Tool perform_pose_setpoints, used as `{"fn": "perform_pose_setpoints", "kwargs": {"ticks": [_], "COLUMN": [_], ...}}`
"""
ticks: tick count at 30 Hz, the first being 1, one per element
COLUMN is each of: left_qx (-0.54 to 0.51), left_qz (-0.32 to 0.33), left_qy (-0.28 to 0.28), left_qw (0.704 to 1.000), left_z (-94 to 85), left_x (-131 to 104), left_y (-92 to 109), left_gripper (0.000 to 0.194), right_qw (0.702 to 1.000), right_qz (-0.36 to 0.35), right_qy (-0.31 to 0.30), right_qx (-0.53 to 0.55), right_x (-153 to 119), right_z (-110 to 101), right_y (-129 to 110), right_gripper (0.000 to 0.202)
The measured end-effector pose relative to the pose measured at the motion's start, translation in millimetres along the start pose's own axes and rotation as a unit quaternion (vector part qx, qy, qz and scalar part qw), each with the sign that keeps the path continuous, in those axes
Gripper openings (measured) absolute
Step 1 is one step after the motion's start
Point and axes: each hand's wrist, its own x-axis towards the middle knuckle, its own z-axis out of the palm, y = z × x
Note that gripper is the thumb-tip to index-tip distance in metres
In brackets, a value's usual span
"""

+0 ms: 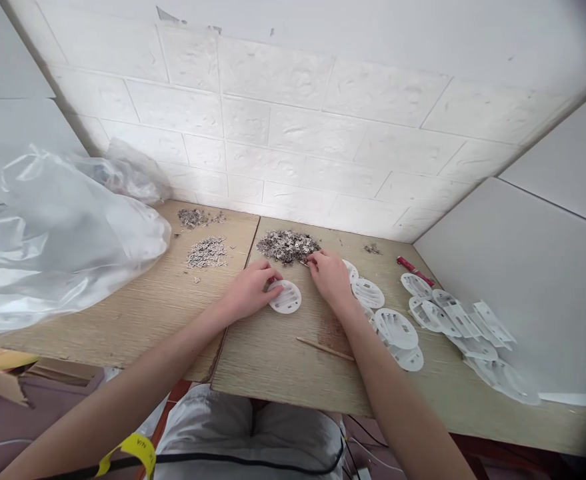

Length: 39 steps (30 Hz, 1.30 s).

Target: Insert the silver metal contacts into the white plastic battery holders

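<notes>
A round white plastic plate (287, 300) with slots lies on the wooden table in front of me. My left hand (253, 290) has its thumb and curled fingers at the plate's upper left edge, steadying it. Just behind the plate is a heap of small metal pieces (287, 245). My right hand (329, 275) reaches to the right front edge of that heap, its thumb and forefinger pinched together. What lies between those fingertips is too small to make out.
More white plates (397, 328) overlap beside my right forearm, and others (473, 327) lie farther right near a red tube (415, 271). A wooden stick (325, 348) lies near the front. Smaller metal heaps (207, 252) and a big plastic bag (63, 240) occupy the left.
</notes>
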Motion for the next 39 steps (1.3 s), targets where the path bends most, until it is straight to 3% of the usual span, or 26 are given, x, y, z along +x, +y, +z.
{"fn": "perform_pose_setpoints", "kwargs": {"ticks": [5, 10, 14, 22, 32, 39], "left_qx": [-0.047, -0.264, -0.389, -0.445, -0.49, -0.514], "left_qz": [-0.029, -0.079, -0.114, -0.181, -0.145, -0.158], "left_qy": [-0.004, 0.001, 0.002, 0.021, 0.012, 0.018], "left_qw": [0.998, 0.961, 0.914, 0.877, 0.86, 0.843], "left_z": [-1.7, 0.7, 5.7, 13.7, 19.1, 13.7], "left_x": [1.2, 2.4, 4.3, 30.1, 31.0, 31.1], "left_y": [1.6, 0.7, 2.8, 12.6, 8.9, 12.7], "left_gripper": [0.016, 0.02, 0.032, 0.032, 0.037, 0.043], "right_qw": [0.999, 0.987, 0.945, 0.86, 0.892, 0.9], "right_qz": [0.017, 0.028, 0.075, 0.088, 0.07, 0.05], "right_qy": [-0.006, 0.062, 0.074, 0.051, 0.11, 0.091], "right_qx": [0.038, 0.145, 0.309, 0.5, 0.432, 0.424], "right_x": [-1.9, -3.3, -5.1, -11.4, -9.7, -4.3], "right_z": [-3.2, -2.7, -2.8, -5.3, 7.6, 11.4], "right_y": [0.2, 9.2, 17.7, 7.6, -10.3, -17.1], "right_gripper": [0.027, 0.027, 0.023, 0.026, 0.019, 0.016]}}
